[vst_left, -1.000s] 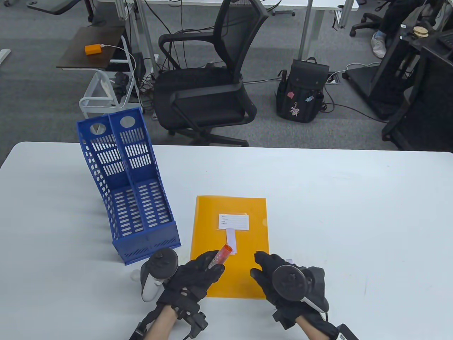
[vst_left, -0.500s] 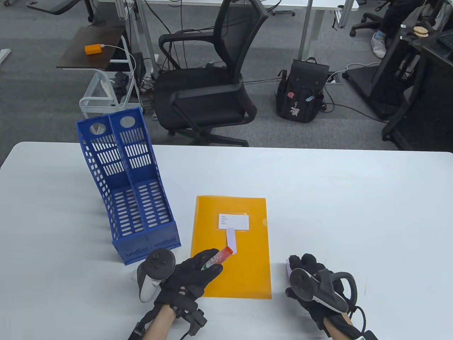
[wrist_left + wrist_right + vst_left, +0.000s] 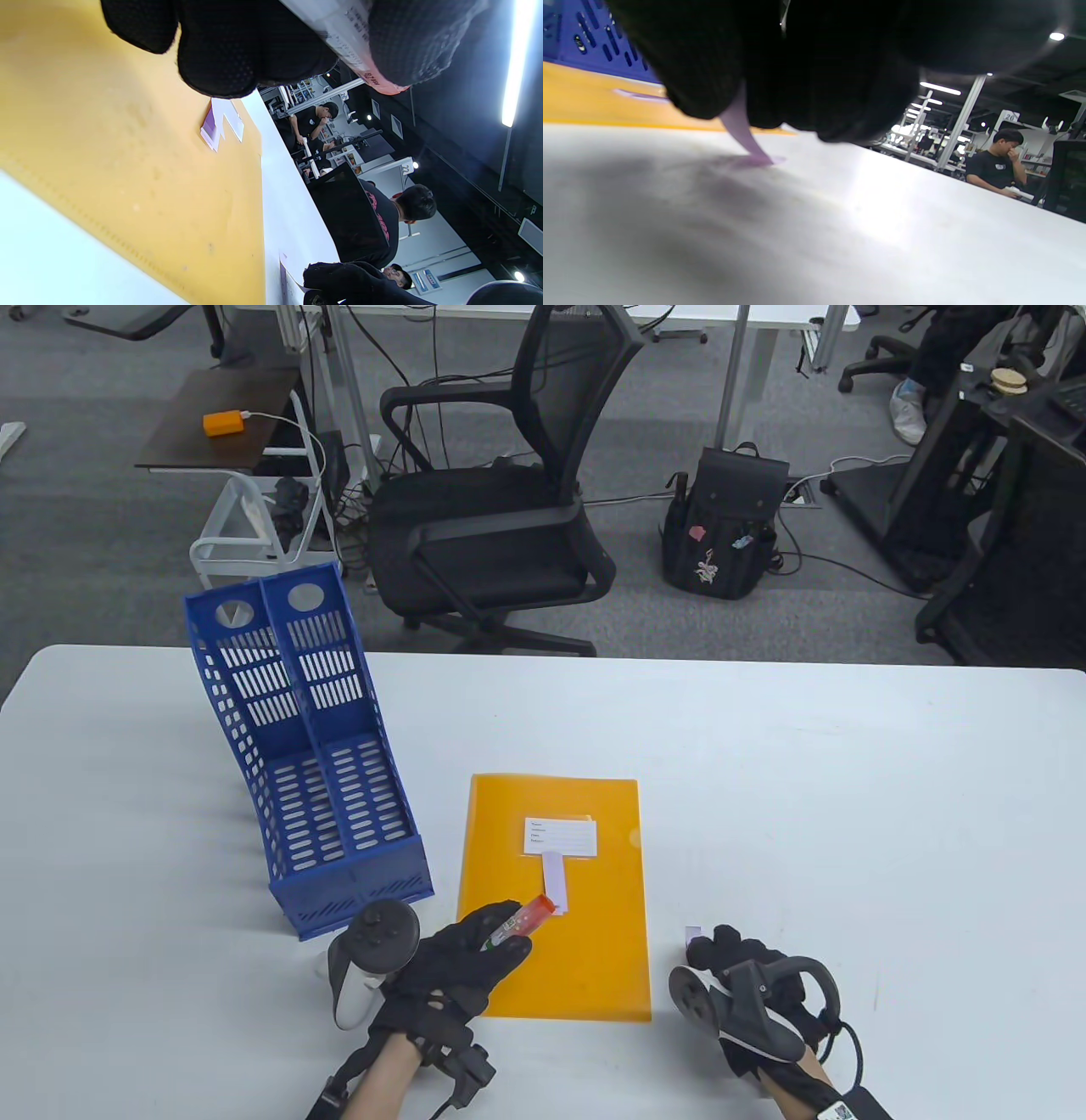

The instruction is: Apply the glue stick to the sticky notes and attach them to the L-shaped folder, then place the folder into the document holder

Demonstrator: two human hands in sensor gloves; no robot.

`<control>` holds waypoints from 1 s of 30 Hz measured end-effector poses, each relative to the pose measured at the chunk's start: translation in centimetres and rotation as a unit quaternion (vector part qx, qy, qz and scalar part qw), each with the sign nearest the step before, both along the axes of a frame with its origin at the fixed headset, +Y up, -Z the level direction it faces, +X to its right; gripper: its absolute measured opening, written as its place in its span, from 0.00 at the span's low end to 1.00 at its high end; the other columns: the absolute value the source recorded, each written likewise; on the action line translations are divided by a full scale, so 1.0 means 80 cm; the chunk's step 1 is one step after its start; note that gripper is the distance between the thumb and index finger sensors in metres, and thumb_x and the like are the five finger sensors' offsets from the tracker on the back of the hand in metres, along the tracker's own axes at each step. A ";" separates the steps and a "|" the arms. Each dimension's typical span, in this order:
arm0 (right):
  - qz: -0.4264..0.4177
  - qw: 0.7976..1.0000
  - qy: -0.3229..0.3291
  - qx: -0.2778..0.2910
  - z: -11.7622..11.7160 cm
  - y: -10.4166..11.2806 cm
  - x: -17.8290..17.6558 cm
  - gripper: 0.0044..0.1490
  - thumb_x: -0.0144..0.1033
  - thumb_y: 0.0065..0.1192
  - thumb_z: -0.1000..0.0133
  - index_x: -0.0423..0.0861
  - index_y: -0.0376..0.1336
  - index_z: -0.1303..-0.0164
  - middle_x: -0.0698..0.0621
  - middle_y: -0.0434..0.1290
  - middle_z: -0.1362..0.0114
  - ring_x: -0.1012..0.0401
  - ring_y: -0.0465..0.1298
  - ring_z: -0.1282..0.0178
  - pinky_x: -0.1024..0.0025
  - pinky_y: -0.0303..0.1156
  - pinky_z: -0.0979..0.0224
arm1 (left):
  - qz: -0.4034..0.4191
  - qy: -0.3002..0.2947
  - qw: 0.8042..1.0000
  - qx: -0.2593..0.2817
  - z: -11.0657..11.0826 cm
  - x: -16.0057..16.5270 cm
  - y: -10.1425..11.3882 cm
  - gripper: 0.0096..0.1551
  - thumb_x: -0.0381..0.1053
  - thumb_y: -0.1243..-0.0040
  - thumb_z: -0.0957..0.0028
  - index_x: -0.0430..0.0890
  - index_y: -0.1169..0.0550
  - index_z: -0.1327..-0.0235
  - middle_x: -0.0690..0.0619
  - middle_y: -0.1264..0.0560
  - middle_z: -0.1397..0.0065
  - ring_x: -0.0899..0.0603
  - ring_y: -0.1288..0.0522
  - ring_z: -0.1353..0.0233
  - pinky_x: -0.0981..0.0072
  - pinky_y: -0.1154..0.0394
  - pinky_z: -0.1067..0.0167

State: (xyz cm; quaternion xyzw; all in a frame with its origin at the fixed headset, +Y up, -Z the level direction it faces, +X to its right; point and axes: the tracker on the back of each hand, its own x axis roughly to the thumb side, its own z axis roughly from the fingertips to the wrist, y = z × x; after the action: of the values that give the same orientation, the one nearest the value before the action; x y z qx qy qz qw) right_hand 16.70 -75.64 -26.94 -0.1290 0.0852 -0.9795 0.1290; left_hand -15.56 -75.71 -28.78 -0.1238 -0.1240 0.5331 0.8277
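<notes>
While the orange L-shaped folder (image 3: 556, 899) lies flat on the white table (image 3: 848, 814) in front of the person, the job looks roughly mid-way, judging from the layout. One pale sticky note (image 3: 552, 882) sits on the folder just below its white printed label (image 3: 560, 836), w/ a second slip partly under the note's lower edge; whether either is glued down can't be told.

Left hand (image 3: 462, 963), black sensor glove, rests at the folder's near-left corner w/ fingers curled round a glue stick (image 3: 519, 922). The stick's red end points up-right toward the note and is close to it; cap on or off is unclear.

Right hand (image 3: 747, 976) is on the bare table just right of the folder, apart from it. Its fingertips (image 3: 704, 84) are pressed together, pinching a pale purple sticky note (image 3: 740, 127). In the right wrist view the note curves down from the fingers and its lower end touches the table, so it seems to be getting lifted off the surface or off a pad; a corner shows at (image 3: 694, 934) in the table view.

Still to do, by my reading: glue this note, stick it on the folder, then slide the folder into the blue document holder (image 3: 305, 755), which stands at the left w/ both slots empty.
</notes>
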 end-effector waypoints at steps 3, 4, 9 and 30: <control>0.005 1.000 0.002 0.006 -0.001 0.000 -0.002 0.26 0.46 0.72 0.52 0.44 0.77 0.50 0.42 0.81 0.46 0.54 0.83 0.65 0.62 0.80 0.67 | 0.000 0.000 1.000 -0.001 0.000 0.000 -0.001 0.35 0.64 0.35 0.50 0.50 0.26 0.31 0.48 0.20 0.44 0.41 0.21 0.42 0.36 0.32 0.34; 0.003 1.000 0.006 0.013 -0.001 0.000 -0.002 0.25 0.44 0.72 0.52 0.43 0.78 0.51 0.42 0.81 0.48 0.54 0.83 0.65 0.62 0.80 0.67 | 0.001 0.000 1.000 -0.001 0.000 0.000 -0.001 0.35 0.64 0.35 0.50 0.49 0.26 0.31 0.48 0.20 0.44 0.41 0.21 0.42 0.36 0.32 0.34; 0.002 1.000 -0.005 0.006 -0.006 -0.001 0.000 0.24 0.43 0.70 0.52 0.41 0.77 0.53 0.41 0.81 0.50 0.54 0.83 0.65 0.62 0.80 0.67 | -0.004 0.000 1.000 0.001 0.000 0.000 -0.001 0.35 0.64 0.35 0.50 0.50 0.26 0.31 0.48 0.20 0.44 0.41 0.21 0.42 0.36 0.32 0.34; -0.056 0.997 -0.018 0.048 -0.008 0.034 -0.009 0.24 0.43 0.70 0.50 0.39 0.77 0.54 0.41 0.80 0.52 0.54 0.83 0.66 0.62 0.80 0.67 | -0.008 0.012 1.000 -0.001 -0.002 -0.004 -0.002 0.35 0.64 0.36 0.49 0.50 0.26 0.31 0.48 0.20 0.44 0.41 0.21 0.42 0.36 0.32 0.34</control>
State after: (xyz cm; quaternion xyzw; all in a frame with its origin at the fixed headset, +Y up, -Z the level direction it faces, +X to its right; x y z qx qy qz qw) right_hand 15.95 -72.93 -27.61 -0.0995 0.1366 -0.9823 0.0810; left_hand -15.89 -75.85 -28.97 -0.1193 -0.1123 0.5284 0.8330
